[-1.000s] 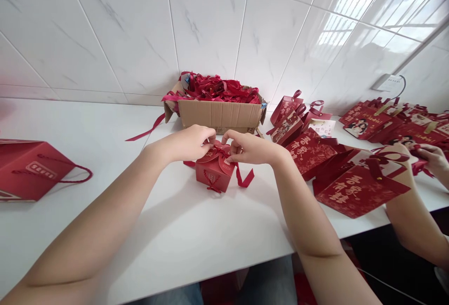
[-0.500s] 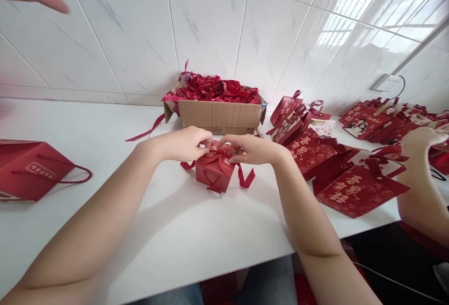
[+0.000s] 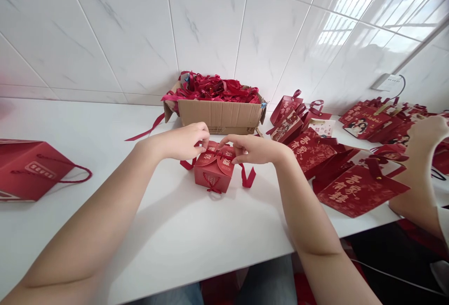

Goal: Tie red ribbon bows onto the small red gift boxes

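A small red gift box (image 3: pixel 213 172) with a tassel on its front stands on the white table (image 3: pixel 196 235), just in front of a cardboard box. A red ribbon (image 3: pixel 247 176) runs across its petal-shaped top flaps, its ends trailing on both sides. My left hand (image 3: pixel 187 140) pinches the ribbon at the left of the box top. My right hand (image 3: pixel 250 148) pinches it at the right. Both hands are closed over the flaps.
A cardboard box (image 3: pixel 219 113) full of red ribbons sits against the tiled wall. A red paper bag (image 3: pixel 30 170) lies at the far left. Several red gift bags (image 3: pixel 354 188) cover the right side, where another person's arm (image 3: pixel 419 169) reaches in.
My hands have drawn slightly apart, pulling the ribbon across the box top. The other person's arm on the right has lifted and moved. A hand seen briefly at the top left is gone.
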Motion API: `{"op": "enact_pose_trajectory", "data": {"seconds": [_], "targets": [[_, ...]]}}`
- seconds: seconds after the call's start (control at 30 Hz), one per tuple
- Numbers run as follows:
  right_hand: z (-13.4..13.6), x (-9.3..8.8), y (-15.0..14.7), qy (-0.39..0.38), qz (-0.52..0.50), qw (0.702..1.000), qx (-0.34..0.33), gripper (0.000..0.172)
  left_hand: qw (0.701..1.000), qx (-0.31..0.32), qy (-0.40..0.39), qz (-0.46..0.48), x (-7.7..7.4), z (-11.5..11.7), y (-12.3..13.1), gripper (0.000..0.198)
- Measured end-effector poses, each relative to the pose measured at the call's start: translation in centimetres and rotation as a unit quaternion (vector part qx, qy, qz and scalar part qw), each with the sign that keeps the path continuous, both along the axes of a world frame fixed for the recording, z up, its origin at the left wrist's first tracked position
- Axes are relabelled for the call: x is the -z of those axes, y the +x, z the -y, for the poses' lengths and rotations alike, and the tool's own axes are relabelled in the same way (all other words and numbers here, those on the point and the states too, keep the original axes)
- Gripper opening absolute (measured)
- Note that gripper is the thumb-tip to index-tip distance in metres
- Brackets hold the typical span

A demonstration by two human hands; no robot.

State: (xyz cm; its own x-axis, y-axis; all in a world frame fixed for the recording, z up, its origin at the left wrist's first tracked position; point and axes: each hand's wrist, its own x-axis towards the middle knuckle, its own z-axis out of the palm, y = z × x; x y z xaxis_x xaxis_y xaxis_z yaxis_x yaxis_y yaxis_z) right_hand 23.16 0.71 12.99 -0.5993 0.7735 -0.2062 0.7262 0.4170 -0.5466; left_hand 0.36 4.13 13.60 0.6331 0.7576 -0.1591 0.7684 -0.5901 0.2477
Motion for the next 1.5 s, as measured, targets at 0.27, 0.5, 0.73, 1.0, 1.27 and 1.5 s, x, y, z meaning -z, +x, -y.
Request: {"op": "enact_pose_trajectory", "data": {"seconds": [0.27,0.5,0.73,1.0,1.27,1.5], "targets": [[-0.3,0.4,0.6,-0.008,-0.02,0.999,0.034,0.042,1.0,-0.012,-0.017,-0.008,-0.3,0.0,0.0,0.016],[-0.1,0.0,0.8,0.002,-0.005,0.998,0.063,0.029,0.996,-0.029,-0.082,-0.035,0.0,0.1,-0.2,0.018],[0.0,-0.5,1.5,-0.023,0.025,0.997,0.066,0.031,0.992,-0.041,-0.115,0.01,-0.7,0.7,-0.6,0.014],[0.8,-1.4,2.1,-0.043,0.037,0.993,0.101,0.06,0.983,-0.131,-0.101,0.085,-1.2,-0.5,-2.2,0.037],[1.6,-2.4,4.0,-0.075,-0.168,0.982,0.048,0.048,0.982,-0.087,-0.009,0.165,-3.3,0.1,-4.5,0.04],[1.2,-2.1,4.0,-0.081,-0.437,0.888,0.119,0.039,0.934,-0.089,0.007,0.346,-5.0,1.7,-5.6,0.023]]}}
